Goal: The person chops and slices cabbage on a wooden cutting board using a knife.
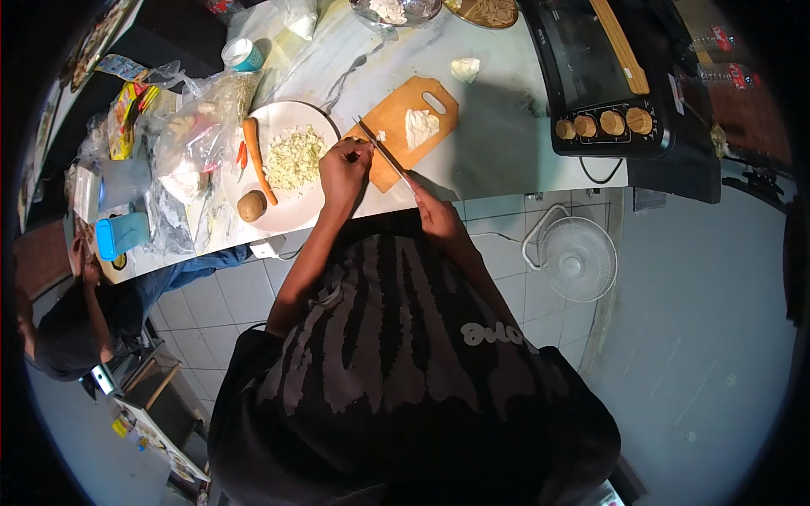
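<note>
My right hand is closed round the handle of a knife, whose blade slants up and left over the wooden cutting board. Beside the blade, at the board's left edge, my left hand has its fingers drawn together; what they hold, if anything, is hidden. A pale, creamy-white chunk lies on the board, with a small white bit near the knife tip. To the left, a large plate carries a pile of finely chopped pale-green vegetable, a carrot, red chillies and a brown potato.
Another pale piece sits on the marble table beyond the board. A black toaster oven stands at the right. Plastic bags and a blue-lidded container crowd the left, where another person is. A white fan is below.
</note>
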`<state>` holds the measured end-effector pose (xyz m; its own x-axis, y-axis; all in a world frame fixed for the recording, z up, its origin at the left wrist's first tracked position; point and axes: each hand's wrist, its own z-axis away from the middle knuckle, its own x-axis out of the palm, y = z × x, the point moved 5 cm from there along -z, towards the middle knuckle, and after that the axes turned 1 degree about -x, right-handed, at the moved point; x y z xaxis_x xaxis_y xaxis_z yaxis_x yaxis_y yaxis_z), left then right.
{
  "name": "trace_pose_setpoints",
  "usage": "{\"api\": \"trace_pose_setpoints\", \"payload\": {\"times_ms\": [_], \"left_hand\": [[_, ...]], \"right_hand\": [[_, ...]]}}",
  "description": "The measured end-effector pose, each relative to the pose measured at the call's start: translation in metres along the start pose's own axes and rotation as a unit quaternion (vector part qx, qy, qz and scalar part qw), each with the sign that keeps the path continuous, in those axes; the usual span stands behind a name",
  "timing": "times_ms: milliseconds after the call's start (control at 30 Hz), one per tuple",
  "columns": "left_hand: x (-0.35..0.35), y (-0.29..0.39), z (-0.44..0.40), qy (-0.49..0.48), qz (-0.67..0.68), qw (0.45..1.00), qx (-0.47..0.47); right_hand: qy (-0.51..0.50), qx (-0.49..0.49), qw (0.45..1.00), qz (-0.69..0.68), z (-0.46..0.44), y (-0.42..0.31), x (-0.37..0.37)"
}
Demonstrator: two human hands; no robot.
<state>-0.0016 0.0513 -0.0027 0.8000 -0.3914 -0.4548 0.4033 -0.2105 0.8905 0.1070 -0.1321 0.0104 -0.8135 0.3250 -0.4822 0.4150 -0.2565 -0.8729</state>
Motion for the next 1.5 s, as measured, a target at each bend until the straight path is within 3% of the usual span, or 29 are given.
{"api": "trace_pose_setpoints", "payload": {"times_ms": [167, 367, 433, 467, 533, 567, 633, 767, 800, 867, 900, 967, 1233, 1333, 1400, 1500], "left_hand": [[0.001, -0.006, -0.002, -0.001, -0.003, 1.000, -0.005], [-0.001, 0.003, 0.004, 0.042, -0.031, 0.998, 0.024], [-0.001, 0.002, 0.005, 0.057, -0.032, 0.998, 0.019], [0.000, 0.001, 0.006, 0.054, -0.027, 0.998, 0.013], [0.002, -0.003, 0.010, 0.064, -0.026, 0.998, -0.002], [0.005, -0.006, 0.011, 0.065, 0.030, 0.997, -0.020], [0.001, 0.000, 0.013, 0.065, 0.081, 0.994, -0.044], [0.003, -0.005, 0.012, 0.050, 0.058, 0.994, -0.083], [0.001, 0.009, 0.012, 0.006, 0.064, 0.994, -0.086], [0.018, -0.001, 0.008, -0.056, 0.263, 0.948, -0.169], [0.016, 0.003, 0.009, -0.037, 0.261, 0.948, -0.175], [0.018, 0.013, 0.011, -0.054, 0.411, 0.883, -0.220], [0.030, 0.008, 0.029, 0.038, 0.337, 0.908, -0.247], [0.032, 0.017, 0.027, 0.091, 0.227, 0.946, -0.215], [0.028, 0.026, 0.028, 0.168, 0.061, 0.968, -0.174], [0.030, 0.036, 0.028, 0.217, 0.052, 0.965, -0.135]], "right_hand": [[-0.045, 0.037, 0.998, 0.034, -0.011, 0.005, -0.001], [-0.025, -0.052, 0.996, 0.063, -0.003, 0.007, -0.008], [-0.092, 0.038, 0.994, 0.037, -0.001, 0.015, -0.013], [-0.103, 0.031, 0.993, 0.039, -0.003, 0.023, -0.013], [-0.113, 0.078, 0.989, -0.058, -0.004, 0.048, -0.008], [-0.128, 0.072, 0.987, -0.058, -0.006, 0.053, -0.009], [-0.110, 0.145, 0.966, -0.183, -0.010, 0.061, -0.012], [-0.232, 0.173, 0.916, -0.278, -0.023, 0.058, -0.027], [-0.251, 0.170, 0.913, -0.275, -0.025, 0.053, -0.031], [-0.297, 0.171, 0.910, -0.234, -0.031, 0.052, -0.040], [-0.304, 0.171, 0.907, -0.236, -0.033, 0.057, -0.042], [-0.321, 0.166, 0.900, -0.242, -0.039, 0.059, -0.046], [-0.361, 0.135, 0.907, -0.171, -0.061, 0.050, -0.082], [-0.352, 0.105, 0.922, -0.124, -0.070, 0.056, -0.090], [-0.347, 0.082, 0.929, -0.097, -0.076, 0.058, -0.095], [-0.341, 0.093, 0.930, -0.099, -0.082, 0.060, -0.102]]}}
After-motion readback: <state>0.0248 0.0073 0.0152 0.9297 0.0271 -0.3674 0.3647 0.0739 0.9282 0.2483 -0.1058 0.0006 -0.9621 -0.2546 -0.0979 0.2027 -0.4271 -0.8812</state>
